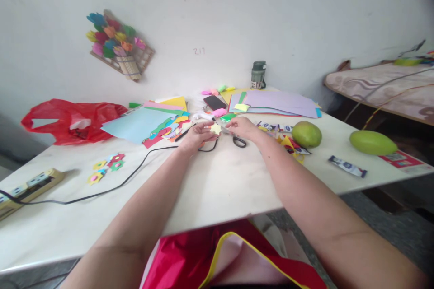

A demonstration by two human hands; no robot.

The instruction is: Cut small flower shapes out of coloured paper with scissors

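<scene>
My left hand (198, 136) pinches a small pale yellow paper flower (215, 128) at its left edge, a little above the white table. Just to the right, my right hand (243, 127) has its fingertips drawn together close to the flower. Whatever sits between those fingertips is too small to make out. Below that hand are scissors with a black handle loop (239, 142), partly hidden. Behind the hands is a white glue gun (202, 116). Beside it sit a pink lump (219, 112) and a green one (228, 117).
Coloured paper sheets (132, 123) and a red plastic bag (74, 119) lie left, near finished paper flowers (116, 161). A black cord (132, 179) crosses to a power strip (32, 189). Right are green fruits (306, 134), a tube (347, 166) and purple sheets (281, 103). A bottle (258, 75) stands behind.
</scene>
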